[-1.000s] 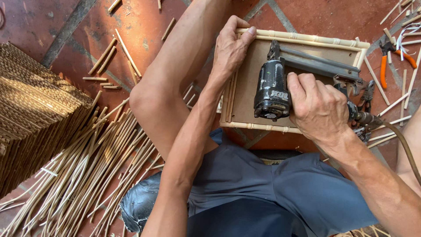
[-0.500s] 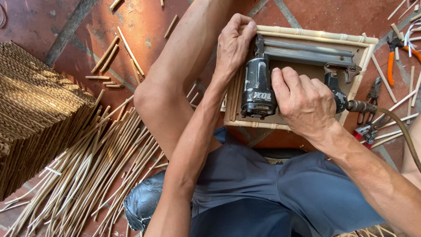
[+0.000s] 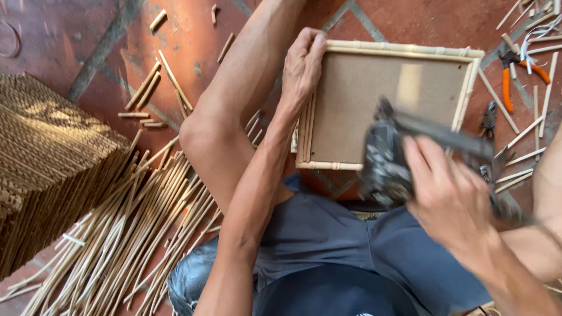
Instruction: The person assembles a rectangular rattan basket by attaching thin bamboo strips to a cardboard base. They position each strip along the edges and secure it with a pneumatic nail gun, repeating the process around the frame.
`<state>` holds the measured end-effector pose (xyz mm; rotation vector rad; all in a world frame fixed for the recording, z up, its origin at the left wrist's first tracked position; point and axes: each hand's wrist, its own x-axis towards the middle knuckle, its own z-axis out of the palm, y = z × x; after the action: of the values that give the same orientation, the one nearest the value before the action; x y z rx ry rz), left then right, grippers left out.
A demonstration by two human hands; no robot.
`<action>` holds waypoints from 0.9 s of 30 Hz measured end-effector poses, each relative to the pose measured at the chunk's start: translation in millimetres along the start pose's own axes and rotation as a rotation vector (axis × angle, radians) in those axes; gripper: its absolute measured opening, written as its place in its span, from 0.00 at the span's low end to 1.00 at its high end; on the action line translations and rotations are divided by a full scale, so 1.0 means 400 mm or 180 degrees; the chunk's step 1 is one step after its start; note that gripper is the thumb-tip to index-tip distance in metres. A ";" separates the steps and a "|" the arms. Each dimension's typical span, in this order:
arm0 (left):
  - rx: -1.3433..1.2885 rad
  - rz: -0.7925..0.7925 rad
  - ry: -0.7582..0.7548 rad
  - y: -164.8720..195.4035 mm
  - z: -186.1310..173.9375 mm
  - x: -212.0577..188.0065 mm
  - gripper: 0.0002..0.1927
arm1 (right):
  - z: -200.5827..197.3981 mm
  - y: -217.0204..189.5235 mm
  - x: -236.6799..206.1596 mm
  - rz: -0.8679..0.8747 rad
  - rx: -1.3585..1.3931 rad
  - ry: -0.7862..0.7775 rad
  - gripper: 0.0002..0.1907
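A rectangular brown board framed with bamboo strips (image 3: 386, 105) lies on the red tile floor in front of me. My left hand (image 3: 302, 67) presses down on its left edge, fingers over the bamboo strips there. My right hand (image 3: 445, 196) grips a black pneumatic nail gun (image 3: 389, 155), blurred with motion, held above the frame's lower right corner and lifted off the board.
A heap of long bamboo sticks (image 3: 117, 234) lies at lower left beside a woven rattan stack (image 3: 47, 169). Orange-handled pliers (image 3: 509, 79) and loose sticks lie at upper right. My bare knee (image 3: 216, 129) rises left of the frame.
The nail gun has moved off the board's left part, down and to the right toward me. The left hand shifted along the frame's left edge; the board is now mostly uncovered.
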<state>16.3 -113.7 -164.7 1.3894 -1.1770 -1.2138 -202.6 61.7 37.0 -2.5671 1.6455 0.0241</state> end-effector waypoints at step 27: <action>0.0174 -0.0630 0.0077 0.066 0.002 0.000 0.13 | 0.124 0.147 -0.435 0.2985 0.4163 0.0028 0.20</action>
<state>13.4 -117.2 -138.6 1.5872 -1.0826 -1.3059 -326.8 199.5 -5.7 -0.7909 1.7550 -0.7055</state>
